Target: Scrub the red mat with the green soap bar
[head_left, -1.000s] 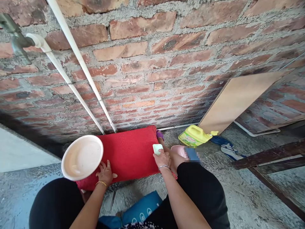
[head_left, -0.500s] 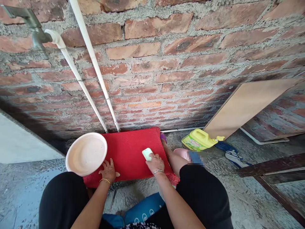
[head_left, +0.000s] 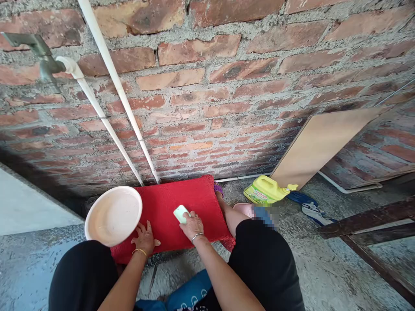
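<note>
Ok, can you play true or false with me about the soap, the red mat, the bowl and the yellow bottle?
1. The right hand presses a pale green soap bar on the red mat. True.
2. The left hand holds the bowl up in the air. False: it lies flat on the mat's near edge, beside the white bowl.
3. The yellow bottle lies on its side on the floor, right of the mat. True.
4. The mat hangs on the brick wall. False: it lies flat on the ground at the foot of the wall.
5. Water pours from the tap. False: no water shows.
</note>
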Motion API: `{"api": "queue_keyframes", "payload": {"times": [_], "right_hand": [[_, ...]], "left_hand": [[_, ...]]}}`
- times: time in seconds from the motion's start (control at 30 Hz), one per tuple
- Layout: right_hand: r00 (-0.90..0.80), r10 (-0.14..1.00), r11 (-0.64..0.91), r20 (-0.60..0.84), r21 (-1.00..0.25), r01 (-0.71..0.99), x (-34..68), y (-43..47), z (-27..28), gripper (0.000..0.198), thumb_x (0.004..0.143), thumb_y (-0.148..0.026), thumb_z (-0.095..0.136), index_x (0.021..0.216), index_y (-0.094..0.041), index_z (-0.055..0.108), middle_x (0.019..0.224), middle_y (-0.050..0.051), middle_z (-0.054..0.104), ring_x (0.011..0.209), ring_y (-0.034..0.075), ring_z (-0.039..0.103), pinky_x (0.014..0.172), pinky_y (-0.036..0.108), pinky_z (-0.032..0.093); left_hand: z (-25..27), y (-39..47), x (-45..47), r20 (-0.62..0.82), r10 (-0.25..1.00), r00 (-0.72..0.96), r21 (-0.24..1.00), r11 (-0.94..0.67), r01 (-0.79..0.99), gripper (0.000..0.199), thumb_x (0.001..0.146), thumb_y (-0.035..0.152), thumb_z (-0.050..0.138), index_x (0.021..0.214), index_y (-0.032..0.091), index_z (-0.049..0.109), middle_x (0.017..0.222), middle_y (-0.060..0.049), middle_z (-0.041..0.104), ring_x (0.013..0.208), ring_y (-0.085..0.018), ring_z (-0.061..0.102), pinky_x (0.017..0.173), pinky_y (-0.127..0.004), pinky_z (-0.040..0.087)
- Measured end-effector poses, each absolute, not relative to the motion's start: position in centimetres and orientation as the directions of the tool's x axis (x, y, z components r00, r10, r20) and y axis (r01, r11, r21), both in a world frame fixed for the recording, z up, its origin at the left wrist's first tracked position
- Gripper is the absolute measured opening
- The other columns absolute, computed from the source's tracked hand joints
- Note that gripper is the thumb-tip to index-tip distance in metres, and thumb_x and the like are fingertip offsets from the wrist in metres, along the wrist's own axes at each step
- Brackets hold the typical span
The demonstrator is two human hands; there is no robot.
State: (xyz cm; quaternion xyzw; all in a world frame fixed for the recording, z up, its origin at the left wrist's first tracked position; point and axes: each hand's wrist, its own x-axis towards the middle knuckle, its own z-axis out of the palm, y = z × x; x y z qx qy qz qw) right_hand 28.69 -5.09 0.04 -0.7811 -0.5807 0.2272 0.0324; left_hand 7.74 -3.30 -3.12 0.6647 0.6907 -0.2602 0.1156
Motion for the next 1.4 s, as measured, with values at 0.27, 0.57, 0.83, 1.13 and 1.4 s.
{"api": "queue_keyframes", "payload": {"times": [0.27,0.57,0.83,1.13,1.4], "right_hand": [[0.5,0.793,-0.596,-0.349,-0.269,0.757,34.9,-7.2,1.1,0.04,0.082,-0.039,0.06,0.118,-0.022,0.06,0.11,0.01,0.057,0.099,0.023,0.059,0.082,0.03,0.04],[0.118,0.876,-0.261,-0.469,-0.253,0.932,29.8,-8.9,-0.3,0.043,0.067,-0.03,0.071,0.109,-0.028,0.063,0.112,0.005,0.058,0.099,0.02,0.059,0.082,0.028,0.041],[0.335,0.844,-0.439,-0.418,-0.181,0.88,34.0,-9.9,1.4,0.03,0.07,-0.023,0.066,0.099,-0.024,0.065,0.098,0.004,0.061,0.085,0.016,0.059,0.074,0.025,0.041],[-0.016,0.89,-0.097,-0.455,-0.222,0.97,25.9,-10.3,0.7,0.04,0.062,-0.016,0.071,0.1,-0.027,0.066,0.109,0.002,0.061,0.099,0.021,0.057,0.08,0.029,0.039],[0.224,0.849,-0.305,-0.478,-0.097,0.947,30.2,-10.3,2.0,0.035,0.064,-0.021,0.071,0.097,-0.026,0.062,0.101,0.001,0.06,0.091,0.018,0.06,0.073,0.026,0.04]], "left_hand": [[-4.3,-3.1,7.5,-0.49,0.868,-0.08,-0.178,-0.01,0.984,0.095,0.076,0.05,0.066,0.153,0.019,0.018,0.154,-0.03,0.021,0.14,-0.047,0.021,0.084,-0.064,0.047],[-4.4,-3.0,7.3,-0.513,0.854,-0.082,-0.148,0.006,0.989,0.1,0.073,0.052,0.066,0.153,0.019,0.015,0.155,-0.029,0.018,0.141,-0.047,0.018,0.085,-0.065,0.046],[-2.7,-3.7,7.2,-0.476,0.879,-0.035,-0.124,-0.027,0.992,0.095,0.075,0.051,0.064,0.153,0.018,0.019,0.153,-0.028,0.023,0.138,-0.046,0.024,0.085,-0.062,0.046],[-0.1,-3.7,5.0,-0.552,0.831,0.071,0.03,-0.065,0.997,0.094,0.073,0.045,0.067,0.152,0.022,0.022,0.158,-0.022,0.019,0.143,-0.038,0.02,0.099,-0.056,0.039],[-1.9,-3.4,2.5,-0.475,0.871,0.123,0.15,-0.057,0.987,0.065,0.083,0.022,0.051,0.146,0.027,0.037,0.156,-0.014,0.03,0.139,-0.029,0.036,0.107,-0.051,0.035]]}}
